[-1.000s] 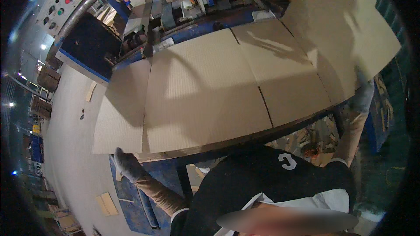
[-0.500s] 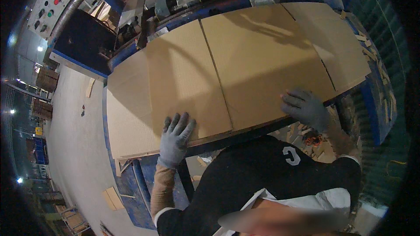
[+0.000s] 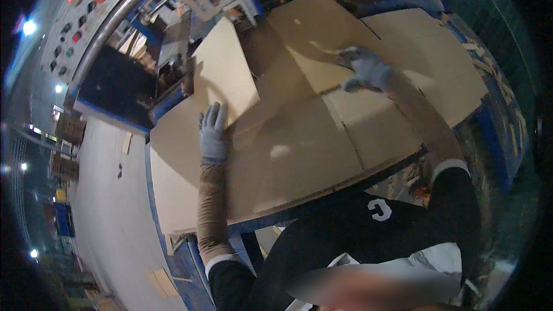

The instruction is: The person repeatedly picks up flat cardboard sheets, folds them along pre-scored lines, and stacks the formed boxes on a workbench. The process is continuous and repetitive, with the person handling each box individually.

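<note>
My left hand (image 3: 213,133), in a grey glove, reaches forward with its fingers stretched out. Its fingertips lie at the near edge of a light panel of the upper cardboard sheet (image 3: 226,69). Farther right, my gloved right hand (image 3: 368,71) rests on or just above that sheet's darker panel (image 3: 314,26), thumb apart from the fingers. This sheet lies askew, its far part at the machine. Beneath it, a wide creased cardboard sheet (image 3: 294,161) covers the blue-edged table. I cannot tell how many sheets are stacked there.
A machine (image 3: 230,3) with metal parts stands along the far side. At the far left is a control panel (image 3: 80,20) with buttons and red lights. Cardboard scraps (image 3: 481,60) lie along the right edge. A green corrugated curtain or wall (image 3: 501,34) rises beyond.
Both hands have moved forward, away from my body. The upper sheet has slid toward the machine and turned askew, baring the cardboard below. Red lights now glow on the control panel.
</note>
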The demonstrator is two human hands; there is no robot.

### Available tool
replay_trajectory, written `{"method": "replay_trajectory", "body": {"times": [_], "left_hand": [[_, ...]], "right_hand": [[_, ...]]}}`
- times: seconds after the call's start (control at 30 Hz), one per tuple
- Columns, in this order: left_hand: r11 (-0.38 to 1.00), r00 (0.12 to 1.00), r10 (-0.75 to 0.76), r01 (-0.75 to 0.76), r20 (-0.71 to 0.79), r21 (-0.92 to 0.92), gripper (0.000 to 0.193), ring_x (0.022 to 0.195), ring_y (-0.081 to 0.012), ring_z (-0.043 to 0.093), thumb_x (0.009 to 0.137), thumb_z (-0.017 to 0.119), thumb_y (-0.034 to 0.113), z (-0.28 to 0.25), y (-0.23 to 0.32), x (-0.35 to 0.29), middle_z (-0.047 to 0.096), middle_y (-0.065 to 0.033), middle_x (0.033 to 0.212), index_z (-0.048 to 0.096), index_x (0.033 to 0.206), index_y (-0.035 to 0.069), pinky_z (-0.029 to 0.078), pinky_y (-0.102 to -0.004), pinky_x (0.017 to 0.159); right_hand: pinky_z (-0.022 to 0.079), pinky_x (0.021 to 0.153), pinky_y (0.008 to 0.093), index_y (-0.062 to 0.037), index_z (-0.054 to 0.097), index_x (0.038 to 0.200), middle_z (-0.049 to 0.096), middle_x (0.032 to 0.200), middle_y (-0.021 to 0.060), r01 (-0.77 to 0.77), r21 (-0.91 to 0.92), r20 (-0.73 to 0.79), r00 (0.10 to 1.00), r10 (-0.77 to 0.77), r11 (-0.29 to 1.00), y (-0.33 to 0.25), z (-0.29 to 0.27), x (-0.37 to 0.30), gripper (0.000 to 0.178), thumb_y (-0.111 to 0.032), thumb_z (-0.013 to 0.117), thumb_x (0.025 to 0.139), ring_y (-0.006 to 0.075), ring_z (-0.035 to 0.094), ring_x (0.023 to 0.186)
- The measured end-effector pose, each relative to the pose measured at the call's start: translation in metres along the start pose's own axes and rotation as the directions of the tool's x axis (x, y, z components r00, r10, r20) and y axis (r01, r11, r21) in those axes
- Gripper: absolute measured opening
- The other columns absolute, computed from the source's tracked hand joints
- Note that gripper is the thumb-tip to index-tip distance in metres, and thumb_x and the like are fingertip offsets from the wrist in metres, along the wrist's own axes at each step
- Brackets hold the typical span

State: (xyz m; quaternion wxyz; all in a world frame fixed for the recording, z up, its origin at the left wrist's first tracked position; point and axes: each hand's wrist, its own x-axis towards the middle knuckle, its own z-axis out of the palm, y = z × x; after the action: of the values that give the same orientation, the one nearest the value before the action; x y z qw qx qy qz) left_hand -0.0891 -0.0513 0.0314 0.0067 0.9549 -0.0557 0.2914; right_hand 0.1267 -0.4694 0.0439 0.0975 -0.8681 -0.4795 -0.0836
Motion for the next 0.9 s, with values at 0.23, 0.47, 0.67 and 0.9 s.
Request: {"method": "replay_trajectory", "body": {"times": [0.23, 0.47, 0.67, 0.9], "left_hand": [[0.809, 0.813, -0.582, 0.577, 0.018, 0.109, 0.068, 0.128, -0.0356, 0.041, 0.083, 0.066, 0.037, 0.014, 0.008, 0.033, 0.044, -0.022, 0.138, 0.041, 0.137, 0.005, 0.038, -0.0455, 0.102], [0.488, 0.441, -0.806, 0.873, -0.394, -0.022, 0.067, 0.113, -0.0374, 0.05, 0.083, 0.059, 0.051, -0.03, -0.083, -0.232, 0.053, -0.0238, 0.125, 0.049, 0.131, 0.005, 0.041, -0.0513, 0.091], [-0.224, -0.273, -0.961, 0.674, 0.044, -0.704, 0.043, 0.097, -0.0293, 0.06, 0.089, 0.058, 0.033, -0.073, -0.099, -0.298, 0.062, -0.0158, 0.117, 0.059, 0.12, 0.002, 0.05, -0.0432, 0.085], [0.102, -0.006, -0.986, 0.772, -0.168, -0.627, 0.06, 0.117, -0.0294, 0.048, 0.08, 0.066, 0.036, -0.132, -0.007, -0.22, 0.049, -0.0219, 0.13, 0.055, 0.125, -0.002, 0.038, -0.0464, 0.101]], "right_hand": [[0.042, 0.096, 0.0461, -0.0134, 0.058, 0.12, 0.054, 0.126, 0.0141, -0.374, -0.176, -0.402, 0.872, 0.28, 0.911, 0.003, 0.03, 0.017, 0.041, -0.037, 0.058, 0.086, 0.0333, 0.053, 0.113], [0.044, 0.094, 0.0405, -0.0057, 0.053, 0.123, 0.056, 0.117, 0.0205, -0.86, 0.469, -0.306, 0.056, 0.95, 0.201, 0.01, -0.049, -0.174, 0.061, -0.048, 0.064, 0.082, 0.032, 0.053, 0.109], [0.044, 0.097, 0.037, -0.002, 0.044, 0.132, 0.051, 0.13, 0.0201, -0.991, 0.13, -0.39, -0.085, 0.917, -0.036, 0.046, -0.011, -0.247, 0.061, -0.039, 0.059, 0.087, 0.0331, 0.048, 0.121], [0.048, 0.089, 0.0353, 0.0007, 0.049, 0.13, 0.057, 0.125, 0.0127, -0.456, 0.844, -0.38, -0.139, 0.915, 0.281, 0.095, -0.024, -0.256, 0.044, -0.021, 0.054, 0.092, 0.0244, 0.058, 0.107]]}}
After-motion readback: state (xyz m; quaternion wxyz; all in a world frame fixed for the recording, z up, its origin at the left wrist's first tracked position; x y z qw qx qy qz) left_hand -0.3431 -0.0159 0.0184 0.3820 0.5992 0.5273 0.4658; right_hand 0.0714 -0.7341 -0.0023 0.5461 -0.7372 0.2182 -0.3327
